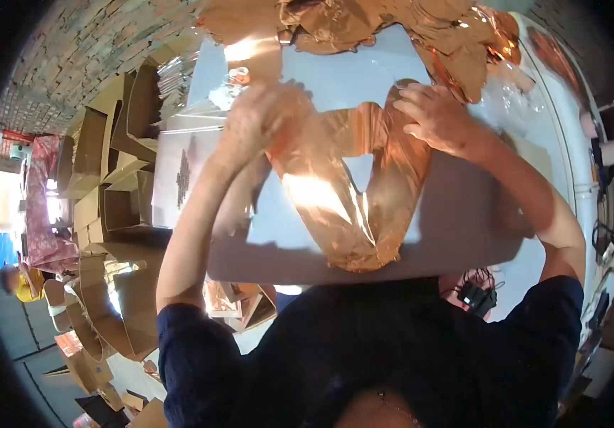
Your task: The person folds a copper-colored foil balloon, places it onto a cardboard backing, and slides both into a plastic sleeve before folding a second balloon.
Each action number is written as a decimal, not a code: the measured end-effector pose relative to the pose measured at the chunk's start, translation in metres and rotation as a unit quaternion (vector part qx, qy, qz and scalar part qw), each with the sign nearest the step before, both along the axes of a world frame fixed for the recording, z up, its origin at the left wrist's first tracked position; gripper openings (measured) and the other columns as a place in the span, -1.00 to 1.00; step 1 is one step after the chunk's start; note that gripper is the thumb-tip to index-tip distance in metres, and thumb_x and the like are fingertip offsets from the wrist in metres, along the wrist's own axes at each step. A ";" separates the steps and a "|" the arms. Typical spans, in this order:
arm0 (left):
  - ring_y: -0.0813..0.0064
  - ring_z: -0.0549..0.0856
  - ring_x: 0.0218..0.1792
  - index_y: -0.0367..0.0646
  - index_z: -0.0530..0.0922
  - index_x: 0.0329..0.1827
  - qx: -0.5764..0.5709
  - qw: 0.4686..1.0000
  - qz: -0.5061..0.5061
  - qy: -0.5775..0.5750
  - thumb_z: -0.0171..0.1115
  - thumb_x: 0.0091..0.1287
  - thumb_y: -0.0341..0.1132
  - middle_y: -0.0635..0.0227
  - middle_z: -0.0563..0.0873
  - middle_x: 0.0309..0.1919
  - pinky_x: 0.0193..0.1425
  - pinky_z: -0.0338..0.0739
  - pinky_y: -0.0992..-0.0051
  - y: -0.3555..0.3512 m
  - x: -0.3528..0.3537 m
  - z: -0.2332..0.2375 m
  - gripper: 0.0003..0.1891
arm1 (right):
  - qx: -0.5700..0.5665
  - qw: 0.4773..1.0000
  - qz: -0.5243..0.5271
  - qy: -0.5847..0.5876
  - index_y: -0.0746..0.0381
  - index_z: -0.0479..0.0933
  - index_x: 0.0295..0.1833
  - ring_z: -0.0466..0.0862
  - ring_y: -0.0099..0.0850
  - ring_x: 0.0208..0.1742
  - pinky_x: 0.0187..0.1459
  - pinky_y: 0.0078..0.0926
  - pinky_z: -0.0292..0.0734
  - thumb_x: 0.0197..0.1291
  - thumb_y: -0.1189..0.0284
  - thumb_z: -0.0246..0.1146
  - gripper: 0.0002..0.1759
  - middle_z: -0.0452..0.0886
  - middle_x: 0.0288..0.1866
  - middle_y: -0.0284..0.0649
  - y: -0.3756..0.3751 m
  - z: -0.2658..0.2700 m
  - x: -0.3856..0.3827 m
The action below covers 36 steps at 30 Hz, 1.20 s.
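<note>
A shiny copper-coloured foil balloon (353, 192), flat and shaped like a letter, lies on a pale table (457, 228) in front of me. My left hand (253, 121) grips its upper left part, and my right hand (432, 118) holds its upper right arm. Both hands are closed on the foil. The balloon's lower end reaches the table's near edge. Bright sunlight glares off its middle.
A heap of more copper foil balloons (392, 28) lies at the table's far side, with clear plastic bags (507, 93) beside it. Stacks of folded cardboard boxes (107, 185) stand at the left. A black cable bundle (478, 292) rests near the front right.
</note>
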<state>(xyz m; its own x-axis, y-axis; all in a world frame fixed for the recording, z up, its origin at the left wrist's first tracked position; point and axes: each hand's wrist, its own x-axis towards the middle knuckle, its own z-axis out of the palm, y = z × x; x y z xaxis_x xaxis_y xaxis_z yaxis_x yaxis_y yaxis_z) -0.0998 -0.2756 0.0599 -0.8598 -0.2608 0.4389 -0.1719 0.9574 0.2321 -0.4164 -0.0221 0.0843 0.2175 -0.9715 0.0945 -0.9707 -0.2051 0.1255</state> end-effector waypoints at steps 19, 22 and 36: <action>-0.18 0.01 0.70 0.29 0.28 0.69 -0.050 0.988 -0.073 -0.127 0.03 0.37 0.50 0.14 0.14 0.71 0.63 -0.14 -0.45 0.166 -0.009 -0.041 -0.11 | -0.023 0.982 -0.182 0.053 0.33 0.41 0.49 0.27 0.03 0.61 0.59 0.40 -0.08 0.27 -0.27 0.24 -0.02 0.41 0.53 0.10 0.140 -0.021 0.102; -0.17 0.01 0.71 0.31 0.24 0.71 -0.050 0.987 -0.082 -0.127 0.01 0.36 0.53 0.15 0.14 0.71 0.64 -0.17 -0.44 0.166 -0.009 -0.047 -0.09 | 0.021 0.987 -0.162 0.009 0.32 0.48 0.38 0.40 -0.03 0.50 0.58 0.38 -0.04 0.22 -0.21 0.31 -0.10 0.54 0.36 0.04 0.145 -0.024 0.121; 0.07 0.34 0.60 0.02 0.45 0.55 -0.060 0.968 0.209 -0.130 0.11 0.55 0.17 0.23 0.47 0.54 0.60 0.18 -0.20 -0.066 -0.012 -0.008 -0.37 | -0.132 0.987 0.086 -0.032 0.17 0.58 -0.05 0.64 -0.21 0.10 0.13 -0.21 0.52 0.12 0.44 0.41 -0.73 0.63 -0.01 -0.23 -0.138 0.005 0.072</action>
<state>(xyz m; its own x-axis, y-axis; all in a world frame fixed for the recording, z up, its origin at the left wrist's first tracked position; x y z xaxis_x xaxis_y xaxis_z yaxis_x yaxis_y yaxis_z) -0.1121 -0.3415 0.0521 -0.7761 -0.5692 0.2714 -0.5865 0.8097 0.0206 -0.3441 -0.1604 0.0897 0.3623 -0.8602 0.3588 -0.9320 -0.3359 0.1359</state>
